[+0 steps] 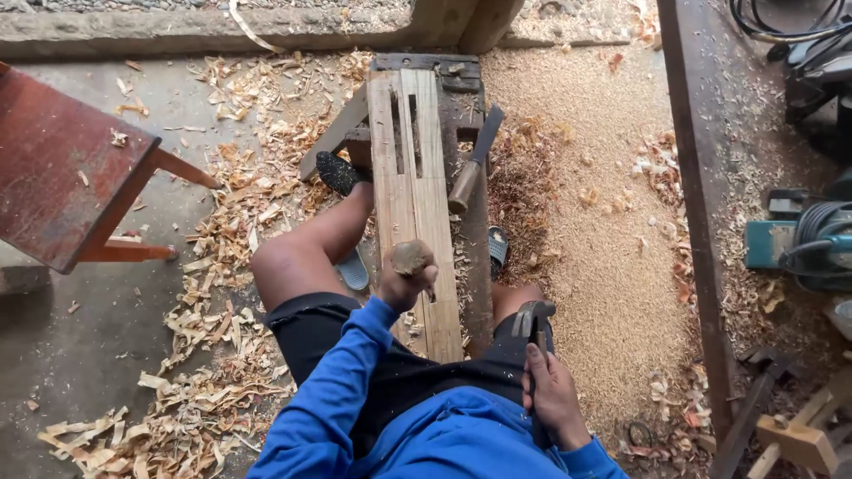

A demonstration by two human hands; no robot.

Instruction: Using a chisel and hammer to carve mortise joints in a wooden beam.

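Mid-chiselling, I judge: left hand [406,282] clenched round chisel [410,258] on plank [415,191]; right hand [552,396] grips hammer [534,321]. Next needs squarer strike.

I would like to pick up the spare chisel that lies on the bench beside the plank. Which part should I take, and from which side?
Take the chisel by its round wooden handle, the end nearer the person, coming from above on the right. The dark blade points away, and the plank blocks the left side. Both the left hand and right hand already hold tools.
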